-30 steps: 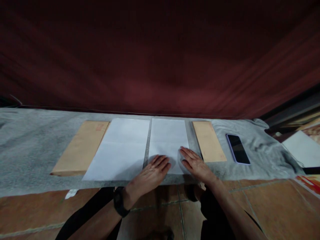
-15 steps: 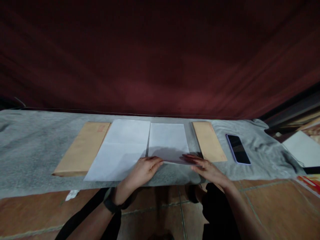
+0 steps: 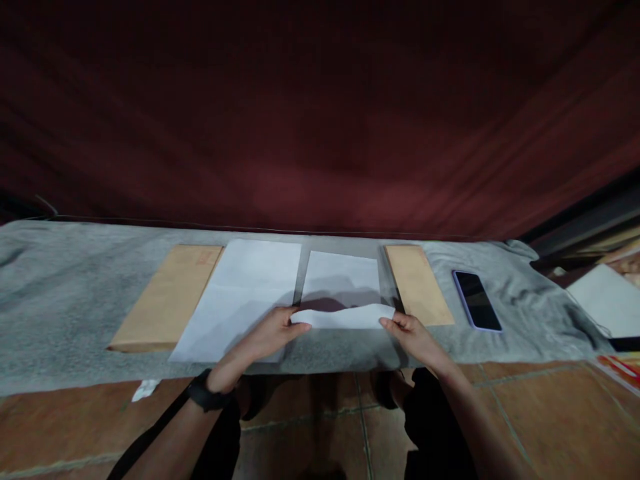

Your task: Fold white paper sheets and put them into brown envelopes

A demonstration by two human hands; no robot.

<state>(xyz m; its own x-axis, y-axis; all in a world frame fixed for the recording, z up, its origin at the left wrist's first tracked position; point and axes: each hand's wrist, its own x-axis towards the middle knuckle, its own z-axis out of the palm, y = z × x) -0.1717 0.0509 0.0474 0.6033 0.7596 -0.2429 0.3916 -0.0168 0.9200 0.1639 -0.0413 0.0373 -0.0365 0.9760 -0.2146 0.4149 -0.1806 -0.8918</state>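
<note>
Between my hands is a sheet of white paper, its near edge bent up into a strip that faces me. My left hand pinches the left end of that strip, thumb on top. At the right end, my right hand pinches it the same way. The far part of the sheet lies on the grey cloth, with shadows of my hands across it. Just left of it lies a stack or sheet of white paper with a faint crease across; my left forearm passes over its near right corner.
Brown envelopes lie on both sides: a thick left pile and a right pile. A phone in a purple case rests farther right on the grey cloth. A dark red curtain hangs behind. Tiled floor shows below.
The near edge of the paper has been lifted and bent up, and both hands now pinch its ends. The sheet has shifted slightly right, and my left hand has moved a little left.
</note>
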